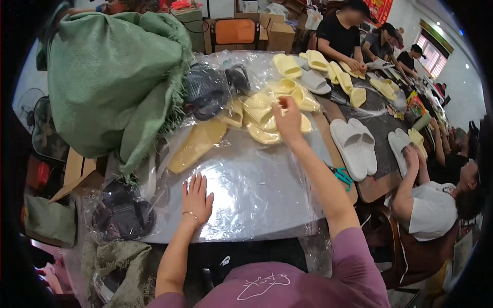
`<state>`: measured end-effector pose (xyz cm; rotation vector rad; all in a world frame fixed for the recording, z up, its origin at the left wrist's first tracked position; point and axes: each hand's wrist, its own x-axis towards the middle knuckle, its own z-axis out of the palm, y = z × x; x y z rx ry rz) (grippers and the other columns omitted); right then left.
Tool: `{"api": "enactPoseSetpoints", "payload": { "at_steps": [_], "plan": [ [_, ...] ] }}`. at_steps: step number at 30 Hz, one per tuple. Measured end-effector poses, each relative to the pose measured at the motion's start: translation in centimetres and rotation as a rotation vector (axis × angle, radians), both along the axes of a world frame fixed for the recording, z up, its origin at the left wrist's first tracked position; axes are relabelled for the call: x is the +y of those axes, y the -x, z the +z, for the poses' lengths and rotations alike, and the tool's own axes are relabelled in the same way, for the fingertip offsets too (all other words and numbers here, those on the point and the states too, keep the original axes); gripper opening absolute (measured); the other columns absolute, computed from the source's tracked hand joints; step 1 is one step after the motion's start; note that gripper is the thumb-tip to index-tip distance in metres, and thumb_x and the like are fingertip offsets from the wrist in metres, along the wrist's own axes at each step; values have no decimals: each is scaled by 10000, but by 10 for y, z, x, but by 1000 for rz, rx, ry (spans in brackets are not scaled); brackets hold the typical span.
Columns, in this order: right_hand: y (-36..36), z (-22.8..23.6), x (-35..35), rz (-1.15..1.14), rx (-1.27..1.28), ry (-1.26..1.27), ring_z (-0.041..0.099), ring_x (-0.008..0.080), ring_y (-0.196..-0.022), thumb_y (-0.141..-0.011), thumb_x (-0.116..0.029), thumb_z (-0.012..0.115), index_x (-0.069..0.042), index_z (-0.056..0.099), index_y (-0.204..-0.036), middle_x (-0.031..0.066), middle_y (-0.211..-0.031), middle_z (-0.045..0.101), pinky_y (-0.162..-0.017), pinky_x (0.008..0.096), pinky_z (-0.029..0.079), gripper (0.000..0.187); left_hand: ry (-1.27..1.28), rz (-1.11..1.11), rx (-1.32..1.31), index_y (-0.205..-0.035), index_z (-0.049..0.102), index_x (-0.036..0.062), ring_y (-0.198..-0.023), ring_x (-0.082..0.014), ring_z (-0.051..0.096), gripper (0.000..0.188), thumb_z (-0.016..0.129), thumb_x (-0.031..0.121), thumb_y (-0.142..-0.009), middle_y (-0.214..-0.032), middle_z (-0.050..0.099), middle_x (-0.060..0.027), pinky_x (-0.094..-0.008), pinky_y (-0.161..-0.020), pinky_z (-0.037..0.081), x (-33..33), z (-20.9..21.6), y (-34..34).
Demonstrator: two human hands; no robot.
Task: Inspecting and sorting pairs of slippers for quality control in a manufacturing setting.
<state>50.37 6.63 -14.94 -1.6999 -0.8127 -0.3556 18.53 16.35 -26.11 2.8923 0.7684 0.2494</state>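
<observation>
My left hand (196,196) lies flat, fingers spread, on a stack of clear plastic bags (257,185) covering the table. My right hand (288,119) reaches far forward and pinches a yellow slipper (267,134) in a pile of yellow slippers (262,110), some wrapped in clear plastic. One bagged yellow slipper (197,143) lies alone, left of the pile. Bagged dark grey slippers (208,90) sit behind it.
A big green woven sack (110,72) stands at the left. Dark bagged slippers (123,213) lie at the near left corner. White slippers (354,143) and teal scissors (341,175) lie to the right. Several other people work along the right side.
</observation>
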Motion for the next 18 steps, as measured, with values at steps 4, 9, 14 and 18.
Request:
{"api": "enactPoseSetpoints", "payload": {
  "at_steps": [4,9,14,18],
  "plan": [
    [32,11,51,292,269,191,620,235,-672,-786,-492,661,57,569,-958,161,-766,629,-606,342,486,582,41,-40,-56,-1385,313,-2,-1353,-319,255,581,432,306,-907,-1450,299,-189,-471,-1116,141,7,-4,2],
    [46,1,115,596,807,24,657,237,-622,-759,-571,646,121,624,-895,170,-810,657,-585,323,554,705,364,-15,-472,-1398,300,0,-1282,-377,336,562,471,219,-910,-1415,331,-226,-424,-1079,242,18,-9,11],
    [55,15,129,382,851,-56,654,282,-778,-741,-270,702,99,631,-917,188,-872,664,-693,366,519,415,471,69,-463,-1403,298,13,-1291,-398,317,565,489,207,-909,-1407,346,-221,-399,-1074,260,20,-8,12],
    [69,52,120,246,471,85,633,362,-809,-754,-291,656,53,640,-912,222,-850,656,-733,392,485,379,452,-1,-394,-1394,317,20,-1309,-389,292,579,514,236,-895,-1406,350,-213,-418,-1090,232,23,-15,10]
  ]
}}
